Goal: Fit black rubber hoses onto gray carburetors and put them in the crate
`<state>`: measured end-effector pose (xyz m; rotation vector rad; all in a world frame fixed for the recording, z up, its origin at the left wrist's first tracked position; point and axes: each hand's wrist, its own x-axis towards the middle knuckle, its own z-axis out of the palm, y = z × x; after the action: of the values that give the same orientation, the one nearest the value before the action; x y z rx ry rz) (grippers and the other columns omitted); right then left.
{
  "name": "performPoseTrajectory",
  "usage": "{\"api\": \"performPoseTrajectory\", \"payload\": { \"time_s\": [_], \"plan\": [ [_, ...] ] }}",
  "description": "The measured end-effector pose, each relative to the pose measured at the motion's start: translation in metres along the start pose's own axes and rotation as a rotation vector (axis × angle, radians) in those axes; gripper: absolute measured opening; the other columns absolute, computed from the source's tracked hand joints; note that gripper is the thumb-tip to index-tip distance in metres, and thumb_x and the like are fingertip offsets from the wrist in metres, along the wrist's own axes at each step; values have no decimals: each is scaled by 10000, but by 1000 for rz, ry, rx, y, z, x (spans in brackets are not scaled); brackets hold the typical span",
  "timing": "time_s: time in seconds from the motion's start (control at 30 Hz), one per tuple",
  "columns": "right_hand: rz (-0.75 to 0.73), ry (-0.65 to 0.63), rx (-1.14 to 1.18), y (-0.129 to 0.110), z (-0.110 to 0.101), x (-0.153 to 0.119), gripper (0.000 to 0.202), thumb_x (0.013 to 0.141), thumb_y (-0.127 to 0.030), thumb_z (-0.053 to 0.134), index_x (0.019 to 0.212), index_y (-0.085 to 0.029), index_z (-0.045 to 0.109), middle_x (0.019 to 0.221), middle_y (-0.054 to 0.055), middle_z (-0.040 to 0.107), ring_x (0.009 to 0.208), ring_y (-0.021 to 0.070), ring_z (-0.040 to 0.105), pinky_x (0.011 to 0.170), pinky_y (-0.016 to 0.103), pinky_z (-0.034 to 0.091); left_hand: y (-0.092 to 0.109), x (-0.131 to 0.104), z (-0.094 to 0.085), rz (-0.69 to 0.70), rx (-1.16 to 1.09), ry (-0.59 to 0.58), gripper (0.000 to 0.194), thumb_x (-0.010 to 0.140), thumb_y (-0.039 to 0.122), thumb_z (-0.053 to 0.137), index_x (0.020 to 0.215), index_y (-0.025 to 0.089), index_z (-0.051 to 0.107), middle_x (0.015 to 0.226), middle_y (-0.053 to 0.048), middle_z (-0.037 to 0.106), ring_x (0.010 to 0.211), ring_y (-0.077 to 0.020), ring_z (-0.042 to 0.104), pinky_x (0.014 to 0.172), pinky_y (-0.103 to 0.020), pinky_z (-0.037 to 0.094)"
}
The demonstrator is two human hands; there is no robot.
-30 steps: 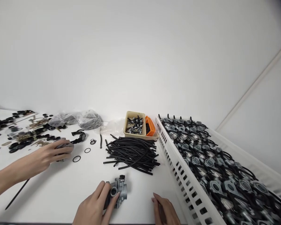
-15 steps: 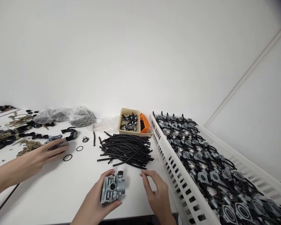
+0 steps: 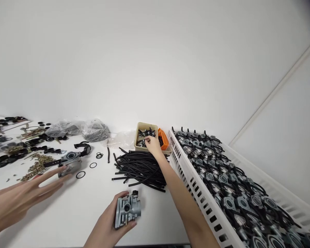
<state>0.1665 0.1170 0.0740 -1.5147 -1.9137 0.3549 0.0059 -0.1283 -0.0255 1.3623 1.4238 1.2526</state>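
My left hand (image 3: 112, 218) is closed around a grey metal carburetor (image 3: 127, 208), low above the table. The carburetor is tilted, with a round opening facing me and a black knob on top. My right hand (image 3: 153, 144) reaches into a beige tray (image 3: 136, 132) at the back. Its fingers are pinched together among small black-and-metal parts (image 3: 147, 132); what lies between them is too small to make out. Below my right forearm lies a heap of short black rubber hoses (image 3: 139, 167).
Another person's hand (image 3: 38, 187) is at a second carburetor (image 3: 72, 163) on the left. Rubber rings (image 3: 80, 175) and brass pieces (image 3: 38, 165) lie nearby. A white slatted crate (image 3: 196, 193) of carburetors runs along the right, an orange basket (image 3: 164, 138) beside the beige tray.
My right hand has moved from beside the hoses up and forward into the beige tray. The left one still holds the carburetor. The other person's hand has drawn back, fingers straighter.
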Motion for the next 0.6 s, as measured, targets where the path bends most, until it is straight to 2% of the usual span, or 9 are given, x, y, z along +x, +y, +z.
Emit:
{"api": "performPoseTrajectory", "payload": {
  "time_s": [0.13,0.23,0.37,0.5,0.6],
  "plan": [
    [111,5,-80,18,16,29,203,813,-99,612,1013,-121,640,1040,165,701,1085,278,632,980,379,429,-7,3,1,18,-21,-58,532,652,426,747,1164,389,606,1104,14,706,1029,-323,658,891,-413,507],
    [170,11,-55,30,26,39,278,786,-99,651,1057,-120,593,1037,185,690,1063,300,636,951,401,435,-14,6,2,41,-32,-3,538,628,434,745,1149,384,618,1071,-6,710,970,-330,672,838,-415,524],
    [221,62,71,41,34,46,283,752,-73,650,1013,-151,574,966,125,689,1031,270,637,950,388,434,-15,6,4,35,-70,-15,538,600,419,764,1120,407,627,1030,-1,718,913,-323,681,820,-410,527],
    [267,153,299,45,31,50,333,669,-56,664,970,-167,577,838,41,659,996,238,637,971,377,450,-12,7,2,45,-126,-15,539,591,368,779,1108,414,632,1027,6,720,898,-318,683,801,-399,530],
    [320,206,546,44,24,50,268,679,-84,640,930,-157,580,789,21,641,898,199,666,887,336,533,-12,11,-4,43,-69,-110,558,601,349,784,1135,384,627,1083,-10,716,938,-307,680,820,-367,533]
  ]
}}
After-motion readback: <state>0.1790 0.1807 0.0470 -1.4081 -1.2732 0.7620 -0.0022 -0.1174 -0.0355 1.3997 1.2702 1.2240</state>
